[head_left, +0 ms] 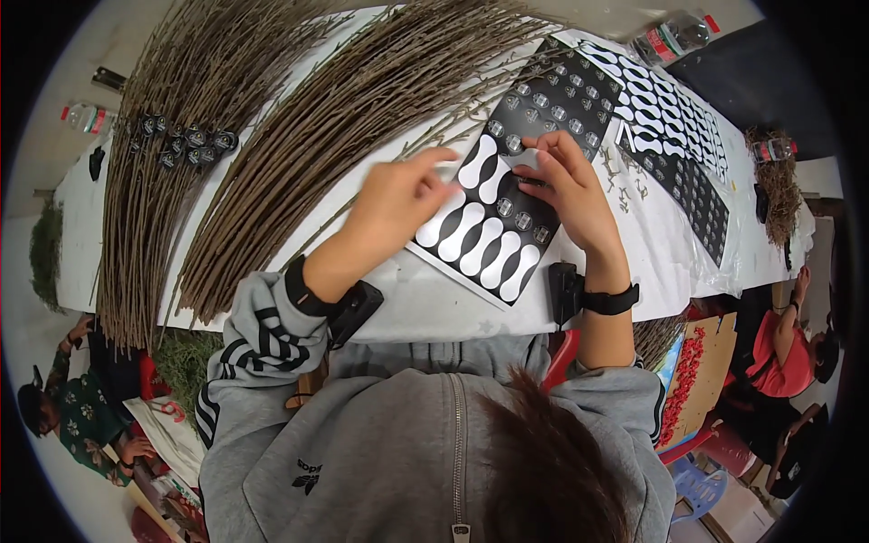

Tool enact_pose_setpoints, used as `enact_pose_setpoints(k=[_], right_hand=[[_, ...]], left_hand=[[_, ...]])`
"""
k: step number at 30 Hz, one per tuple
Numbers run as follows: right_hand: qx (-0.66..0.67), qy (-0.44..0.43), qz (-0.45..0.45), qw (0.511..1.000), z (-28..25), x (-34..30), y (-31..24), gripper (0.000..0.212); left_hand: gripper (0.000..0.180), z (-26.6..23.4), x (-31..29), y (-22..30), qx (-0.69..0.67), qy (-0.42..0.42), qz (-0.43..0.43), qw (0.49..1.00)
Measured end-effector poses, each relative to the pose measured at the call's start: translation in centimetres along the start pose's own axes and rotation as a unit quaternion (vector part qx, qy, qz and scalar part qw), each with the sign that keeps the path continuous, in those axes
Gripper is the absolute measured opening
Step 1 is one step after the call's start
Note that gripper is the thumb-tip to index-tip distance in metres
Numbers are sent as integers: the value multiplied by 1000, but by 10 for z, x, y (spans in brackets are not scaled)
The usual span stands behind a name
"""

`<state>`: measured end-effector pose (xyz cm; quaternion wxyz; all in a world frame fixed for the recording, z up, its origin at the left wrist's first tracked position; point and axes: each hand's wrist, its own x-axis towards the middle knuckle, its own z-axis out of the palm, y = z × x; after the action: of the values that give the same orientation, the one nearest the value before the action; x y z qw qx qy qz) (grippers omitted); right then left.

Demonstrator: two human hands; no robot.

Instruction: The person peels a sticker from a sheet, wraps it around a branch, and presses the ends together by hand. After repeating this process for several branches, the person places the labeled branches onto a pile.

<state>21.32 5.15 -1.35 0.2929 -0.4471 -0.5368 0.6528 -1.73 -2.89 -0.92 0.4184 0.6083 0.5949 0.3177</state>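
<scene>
A black label sheet (554,116) with rows of round printed marks lies on the table, white dumbbell shapes showing in its near part. Over its right side is my right hand (581,195), thumb and forefinger closed on a small label (525,160) whose pale side shows. My left hand (396,201) hovers at the sheet's left edge, slightly blurred, thumb and forefinger apart with nothing seen between them. Left of it lies a loose pile of thin brown twigs (299,172). Farther left, another twig bundle (136,235) has several dark labels (186,143) across its middle.
More label sheets (674,118) lie at the right, beside twig scraps (625,176). Plastic bottles stand at the far right (674,38) and far left (88,118). A cardboard piece with red items (683,385) is below the table's right edge. Other people sit at both sides.
</scene>
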Motion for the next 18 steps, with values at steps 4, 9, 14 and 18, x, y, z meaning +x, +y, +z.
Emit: enact_pose_setpoints(k=[4,9,14,18], right_hand=[[77,0,32,996,-5,-3,-8,11],[150,-16,43,988,-7,-4,-15,14],[71,37,-50,996,-1,-7,-25,17],[36,22,-167,985,-7,-6,-44,19]], left_hand=[[26,-17,-4,-18,185,164,93,964],[20,-19,-10,-24,223,140,77,962],[22,-17,-7,-23,250,174,109,946],[25,-14,4,-17,223,170,106,954]])
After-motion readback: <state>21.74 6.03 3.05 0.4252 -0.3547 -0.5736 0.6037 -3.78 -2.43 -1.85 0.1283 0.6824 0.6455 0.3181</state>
